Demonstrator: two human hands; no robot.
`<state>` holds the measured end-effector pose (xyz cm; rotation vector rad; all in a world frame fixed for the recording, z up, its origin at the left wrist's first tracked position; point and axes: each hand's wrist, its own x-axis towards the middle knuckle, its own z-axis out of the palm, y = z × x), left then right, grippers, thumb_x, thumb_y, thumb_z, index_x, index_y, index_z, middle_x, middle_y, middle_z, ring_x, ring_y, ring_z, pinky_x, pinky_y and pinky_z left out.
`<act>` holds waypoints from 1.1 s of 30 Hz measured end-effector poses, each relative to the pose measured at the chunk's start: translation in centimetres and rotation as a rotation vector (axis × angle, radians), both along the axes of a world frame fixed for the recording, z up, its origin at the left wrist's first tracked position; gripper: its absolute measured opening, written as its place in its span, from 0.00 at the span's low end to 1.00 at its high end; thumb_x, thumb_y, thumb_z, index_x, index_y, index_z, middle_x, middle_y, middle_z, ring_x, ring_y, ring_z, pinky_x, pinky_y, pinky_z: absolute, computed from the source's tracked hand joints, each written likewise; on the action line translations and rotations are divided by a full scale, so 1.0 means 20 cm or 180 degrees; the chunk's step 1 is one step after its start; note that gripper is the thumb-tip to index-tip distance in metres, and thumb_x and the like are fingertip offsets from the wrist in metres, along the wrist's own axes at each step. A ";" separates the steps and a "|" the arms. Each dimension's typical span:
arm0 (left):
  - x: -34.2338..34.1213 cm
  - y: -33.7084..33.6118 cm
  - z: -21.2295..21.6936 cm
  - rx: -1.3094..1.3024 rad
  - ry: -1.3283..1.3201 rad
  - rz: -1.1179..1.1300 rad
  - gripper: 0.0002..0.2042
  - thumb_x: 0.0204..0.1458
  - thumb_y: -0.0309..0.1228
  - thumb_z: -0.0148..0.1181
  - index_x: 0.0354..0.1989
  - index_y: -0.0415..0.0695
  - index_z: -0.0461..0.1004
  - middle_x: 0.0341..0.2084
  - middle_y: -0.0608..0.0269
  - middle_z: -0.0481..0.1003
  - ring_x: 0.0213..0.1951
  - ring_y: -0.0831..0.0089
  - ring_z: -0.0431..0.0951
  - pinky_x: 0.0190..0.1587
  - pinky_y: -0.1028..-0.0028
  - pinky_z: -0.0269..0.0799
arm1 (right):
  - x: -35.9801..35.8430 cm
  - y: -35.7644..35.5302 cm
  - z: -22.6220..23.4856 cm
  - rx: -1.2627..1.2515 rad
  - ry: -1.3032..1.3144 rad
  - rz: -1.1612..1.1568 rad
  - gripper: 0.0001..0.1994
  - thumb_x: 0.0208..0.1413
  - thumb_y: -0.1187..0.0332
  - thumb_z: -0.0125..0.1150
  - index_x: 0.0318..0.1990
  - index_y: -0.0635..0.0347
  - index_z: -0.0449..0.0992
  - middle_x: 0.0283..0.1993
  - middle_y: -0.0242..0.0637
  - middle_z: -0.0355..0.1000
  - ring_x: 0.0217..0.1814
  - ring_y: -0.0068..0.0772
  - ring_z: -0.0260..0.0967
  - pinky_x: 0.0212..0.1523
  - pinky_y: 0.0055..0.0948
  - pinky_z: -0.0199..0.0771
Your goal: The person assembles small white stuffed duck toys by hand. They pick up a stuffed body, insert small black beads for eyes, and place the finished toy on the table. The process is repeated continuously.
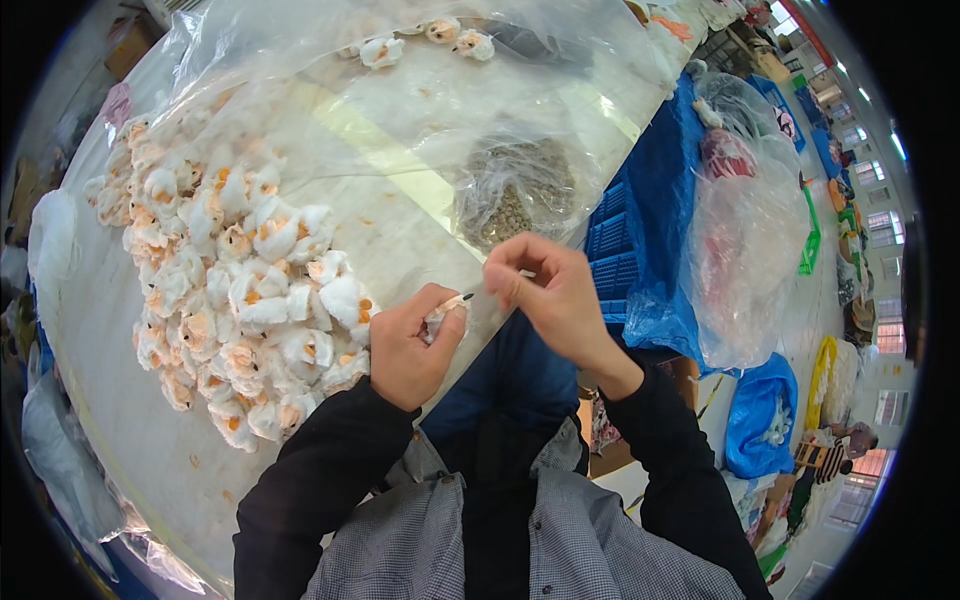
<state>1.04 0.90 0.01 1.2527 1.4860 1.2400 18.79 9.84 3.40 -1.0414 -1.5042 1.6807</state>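
Note:
My left hand [416,346] is closed around a small white plush piece [447,312]; a dark pointed tip [467,297] stands out at its top. Just to the right, my right hand [541,294] is raised with thumb and forefinger pinched together, apart from the piece. Whatever the pinch holds, if anything, is too small to make out. Left of my left hand lies a big heap of white and peach plush pieces [245,290] with orange bits. Beyond my right hand, a clear plastic bag [520,185] holds many small brownish parts.
Clear plastic sheeting [270,60] covers the far part of the pale table [390,200], near a few more plush pieces [380,51]. At the right stand blue crates [612,240] under a blue plastic liner [665,200], a large clear bag [750,250] and a blue bag [760,415].

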 end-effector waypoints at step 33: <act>0.00 0.00 0.00 0.0078 0.0519 -0.0364 0.05 0.58 0.27 0.61 0.37 0.37 0.79 0.24 0.55 0.77 0.25 0.71 0.76 0.31 0.71 0.70 | 0.03 -0.03 -0.04 0.0212 -0.0455 0.0813 0.06 0.63 0.74 0.65 0.36 0.65 0.74 0.27 0.34 0.75 0.28 0.20 0.70 0.31 0.26 0.70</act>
